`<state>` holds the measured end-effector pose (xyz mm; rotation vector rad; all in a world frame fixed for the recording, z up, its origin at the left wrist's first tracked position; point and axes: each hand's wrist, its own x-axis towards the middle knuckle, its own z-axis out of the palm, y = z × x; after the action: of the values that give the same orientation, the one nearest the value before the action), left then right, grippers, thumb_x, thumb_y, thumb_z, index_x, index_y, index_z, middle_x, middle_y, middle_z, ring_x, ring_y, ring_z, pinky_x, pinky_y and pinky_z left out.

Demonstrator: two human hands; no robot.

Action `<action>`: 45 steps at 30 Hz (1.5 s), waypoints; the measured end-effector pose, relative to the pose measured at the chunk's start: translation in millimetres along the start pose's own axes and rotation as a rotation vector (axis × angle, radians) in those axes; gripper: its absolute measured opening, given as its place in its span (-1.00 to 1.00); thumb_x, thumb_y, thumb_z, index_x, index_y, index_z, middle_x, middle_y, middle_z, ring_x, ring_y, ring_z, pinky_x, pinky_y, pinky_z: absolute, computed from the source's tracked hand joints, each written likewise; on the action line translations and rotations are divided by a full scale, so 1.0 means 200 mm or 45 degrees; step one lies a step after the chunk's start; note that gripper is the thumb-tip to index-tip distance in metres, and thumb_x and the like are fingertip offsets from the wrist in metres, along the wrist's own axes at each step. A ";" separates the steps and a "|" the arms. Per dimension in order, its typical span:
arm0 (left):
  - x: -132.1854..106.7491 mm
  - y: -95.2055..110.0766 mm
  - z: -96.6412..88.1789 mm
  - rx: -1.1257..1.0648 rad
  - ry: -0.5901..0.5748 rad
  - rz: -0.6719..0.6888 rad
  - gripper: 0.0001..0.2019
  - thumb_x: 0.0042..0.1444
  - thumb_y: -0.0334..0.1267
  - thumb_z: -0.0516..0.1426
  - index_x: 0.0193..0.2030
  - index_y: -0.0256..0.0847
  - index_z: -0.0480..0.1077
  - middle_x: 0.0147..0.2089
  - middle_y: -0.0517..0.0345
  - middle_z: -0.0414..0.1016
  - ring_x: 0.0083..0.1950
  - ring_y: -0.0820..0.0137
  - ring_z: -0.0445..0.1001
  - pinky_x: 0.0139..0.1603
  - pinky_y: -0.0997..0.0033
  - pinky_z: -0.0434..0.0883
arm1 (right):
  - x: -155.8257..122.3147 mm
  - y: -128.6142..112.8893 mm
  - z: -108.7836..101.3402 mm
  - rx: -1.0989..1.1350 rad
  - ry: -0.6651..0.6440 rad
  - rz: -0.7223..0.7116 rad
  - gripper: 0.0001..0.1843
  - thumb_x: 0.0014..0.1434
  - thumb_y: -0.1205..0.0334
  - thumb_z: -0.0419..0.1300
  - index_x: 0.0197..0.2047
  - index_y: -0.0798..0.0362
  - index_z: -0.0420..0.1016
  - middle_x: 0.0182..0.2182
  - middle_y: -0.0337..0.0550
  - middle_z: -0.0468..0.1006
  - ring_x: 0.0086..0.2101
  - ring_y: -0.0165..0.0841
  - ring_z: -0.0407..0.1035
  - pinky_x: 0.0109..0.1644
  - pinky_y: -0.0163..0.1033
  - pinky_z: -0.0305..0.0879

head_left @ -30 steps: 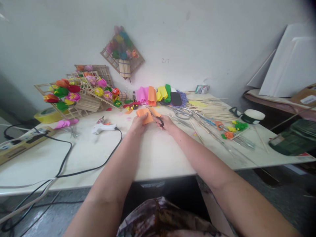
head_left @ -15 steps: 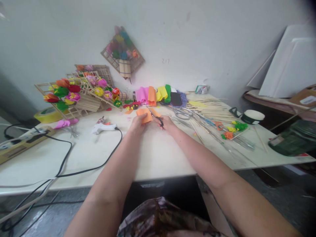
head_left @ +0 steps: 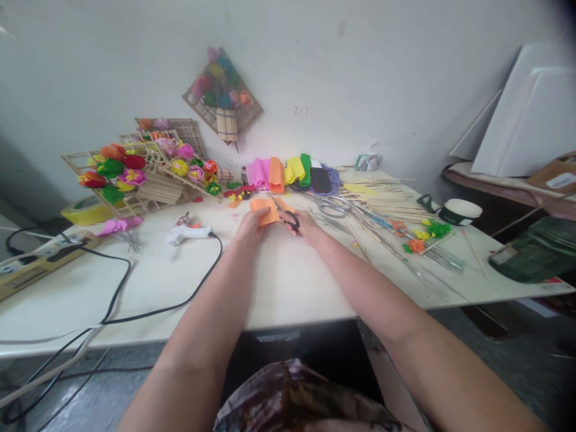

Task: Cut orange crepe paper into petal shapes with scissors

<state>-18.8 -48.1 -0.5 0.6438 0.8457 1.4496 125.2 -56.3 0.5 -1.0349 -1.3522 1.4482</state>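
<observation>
My left hand (head_left: pixel 252 226) pinches a piece of orange crepe paper (head_left: pixel 266 211) above the middle of the table. In my right hand (head_left: pixel 304 227) is a pair of scissors (head_left: pixel 291 221) with dark handles; its blades point up and left, against the right part of the orange paper. Whether the blades are parted is too small to tell. Just beyond my hands lie folded crepe paper strips in pink (head_left: pixel 258 174), orange (head_left: pixel 276 175), yellow (head_left: pixel 294 170) and green (head_left: pixel 306 170). Small orange and red scraps rest near the left hand.
A white glue gun (head_left: pixel 189 234) with a black cord lies left, near a power strip (head_left: pixel 45 261). Paper flowers on stick frames (head_left: pixel 162 186) stand behind it. Thin wooden sticks (head_left: pixel 387 201), wires and another pair of scissors (head_left: pixel 333 207) spread right, before a green jar (head_left: pixel 535 252).
The scissors have turned slightly in my right hand, with their handle loops showing more. The orange paper has shifted a little to the right.
</observation>
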 end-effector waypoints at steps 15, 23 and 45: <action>0.01 0.00 -0.01 -0.073 0.073 0.079 -0.85 -0.08 -0.55 0.14 -0.34 -0.32 0.40 -0.39 0.06 0.52 -0.40 0.39 0.50 -0.39 0.45 0.48 | 0.01 -0.03 -0.01 -0.043 0.094 0.091 -0.73 0.08 0.09 0.24 -0.42 0.15 0.38 -0.76 -0.35 0.28 -0.78 -0.59 0.08 -0.76 -0.49 -0.02; 0.03 -0.02 -0.03 -0.097 0.069 0.205 -0.82 -0.10 -0.53 0.21 -0.30 -0.33 0.42 -0.36 0.08 0.54 -0.36 0.40 0.52 -0.22 0.37 0.50 | -0.01 -0.05 -0.07 0.014 -0.113 0.159 -0.70 0.17 0.09 0.15 -0.36 0.21 0.40 -0.75 -0.28 0.34 -0.76 -0.56 0.15 -0.75 -0.48 0.03; -0.03 -0.01 0.01 0.092 -0.155 0.109 -0.78 -0.17 -0.45 0.29 -0.30 -0.38 0.47 -0.33 0.00 0.56 -0.32 0.36 0.53 -0.25 0.43 0.51 | 0.05 -0.03 -0.02 -0.020 0.293 -0.146 -0.60 -0.20 0.42 0.33 -0.22 0.09 0.38 -0.58 -0.40 0.37 -0.61 -0.57 0.26 -0.56 -0.46 0.21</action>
<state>-15.9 -53.4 -1.4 0.8234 0.7859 1.4463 126.0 -45.0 6.1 -1.0802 -1.2369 1.1969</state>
